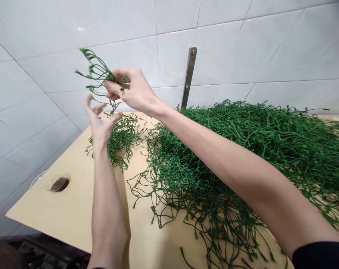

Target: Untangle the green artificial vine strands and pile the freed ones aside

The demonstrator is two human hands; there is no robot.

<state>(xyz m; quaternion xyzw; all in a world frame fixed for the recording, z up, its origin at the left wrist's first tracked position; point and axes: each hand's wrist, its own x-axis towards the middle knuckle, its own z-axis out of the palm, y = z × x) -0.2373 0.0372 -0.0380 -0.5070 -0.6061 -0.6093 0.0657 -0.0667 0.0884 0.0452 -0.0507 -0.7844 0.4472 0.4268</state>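
Observation:
My right hand is closed around a small bunch of green artificial plant stems, lifted above the far left part of the table. The stems fan out to the left, with small tufts at their tips. Just below and to the left, my left hand has its fingers and thumb spread, with nothing in its grasp. Behind my left wrist lies a small heap of similar stems. Under and beyond my right forearm spreads a much larger tangled pile of green stems.
The light wooden tabletop has a round hole near its left edge. A metal strip stands upright against the white tiled wall behind the pile. Dark items sit below the table at the lower left.

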